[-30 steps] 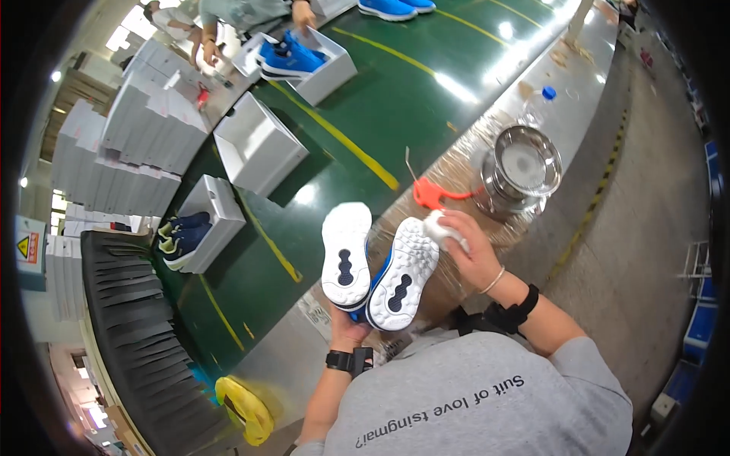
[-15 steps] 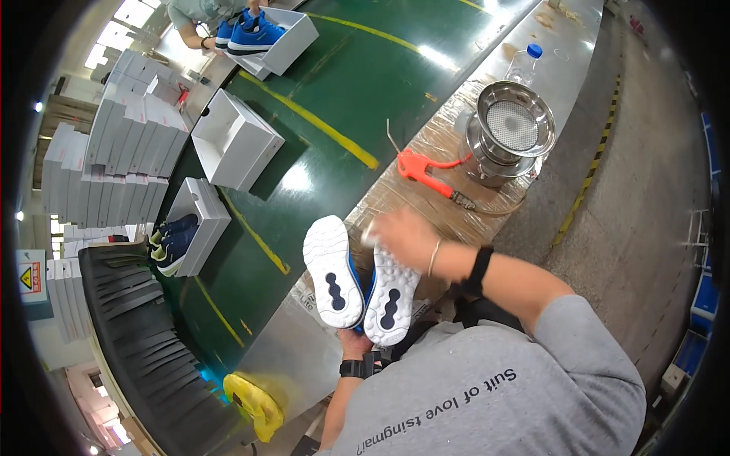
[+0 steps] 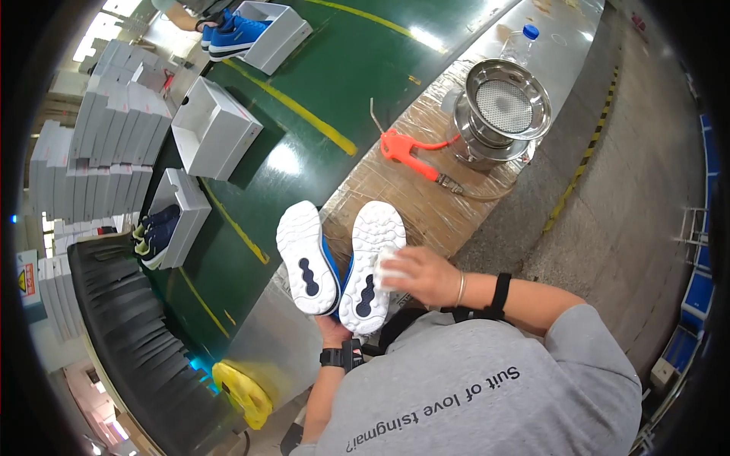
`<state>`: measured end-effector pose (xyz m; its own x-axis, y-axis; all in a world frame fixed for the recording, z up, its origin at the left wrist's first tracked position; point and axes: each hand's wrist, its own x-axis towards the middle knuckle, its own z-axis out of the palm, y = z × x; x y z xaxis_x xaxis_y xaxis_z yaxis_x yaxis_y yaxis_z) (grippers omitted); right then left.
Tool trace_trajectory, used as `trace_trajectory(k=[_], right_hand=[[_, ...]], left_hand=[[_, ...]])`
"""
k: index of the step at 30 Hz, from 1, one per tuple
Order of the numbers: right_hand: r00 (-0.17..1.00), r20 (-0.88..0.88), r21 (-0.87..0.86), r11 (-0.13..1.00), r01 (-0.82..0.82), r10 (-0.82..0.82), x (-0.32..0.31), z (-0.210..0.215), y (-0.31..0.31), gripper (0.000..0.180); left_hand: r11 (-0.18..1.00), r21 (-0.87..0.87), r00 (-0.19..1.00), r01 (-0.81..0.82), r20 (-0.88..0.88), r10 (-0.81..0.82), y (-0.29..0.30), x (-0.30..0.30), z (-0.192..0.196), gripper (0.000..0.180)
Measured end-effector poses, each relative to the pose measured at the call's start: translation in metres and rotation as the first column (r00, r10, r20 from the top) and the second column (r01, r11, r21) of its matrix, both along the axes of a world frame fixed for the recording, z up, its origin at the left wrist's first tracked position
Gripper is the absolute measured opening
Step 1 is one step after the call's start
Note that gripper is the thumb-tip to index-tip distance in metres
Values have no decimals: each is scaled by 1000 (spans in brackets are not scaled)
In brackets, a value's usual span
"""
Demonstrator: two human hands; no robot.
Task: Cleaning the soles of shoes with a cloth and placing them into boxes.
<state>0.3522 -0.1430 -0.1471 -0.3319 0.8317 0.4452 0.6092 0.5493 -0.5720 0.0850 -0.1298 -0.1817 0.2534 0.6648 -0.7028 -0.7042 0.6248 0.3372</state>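
Observation:
A pair of blue sneakers with white soles is held sole-up in front of me: the left shoe point(image 3: 306, 247) leans beside the right shoe point(image 3: 374, 235), and dark inserts show near their heels. From below, my left hand point(image 3: 331, 331) grips the pair at the heel end, its fingers mostly hidden behind the shoes. My right hand point(image 3: 426, 277) is closed on a small white cloth or pad point(image 3: 387, 270), which lies against the right shoe's sole near its middle and outer edge.
A red air blow gun point(image 3: 411, 156) with a hose lies beside a steel pot with a perforated bowl point(image 3: 508, 99). A blue-capped bottle point(image 3: 520, 47) stands behind. Open white shoe boxes point(image 3: 217, 133) line the green conveyor point(image 3: 304, 156). A yellow bag point(image 3: 243, 394) hangs left; another person's arm point(image 3: 182, 17) is far left.
My right hand has moved down the sole from the toe end toward the middle, with the white cloth in it. The shoes sit slightly further left and higher in view.

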Motion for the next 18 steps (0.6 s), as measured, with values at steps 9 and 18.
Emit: trace_trajectory(k=[9, 18], right_hand=[[998, 39, 40, 998, 45, -46, 9, 22, 43, 39], [968, 234, 85, 994, 71, -89, 5, -6, 90, 26]], left_hand=[[996, 84, 1000, -26, 15, 25, 9, 18, -6, 66], [998, -41, 988, -43, 145, 49, 8, 16, -12, 55]])
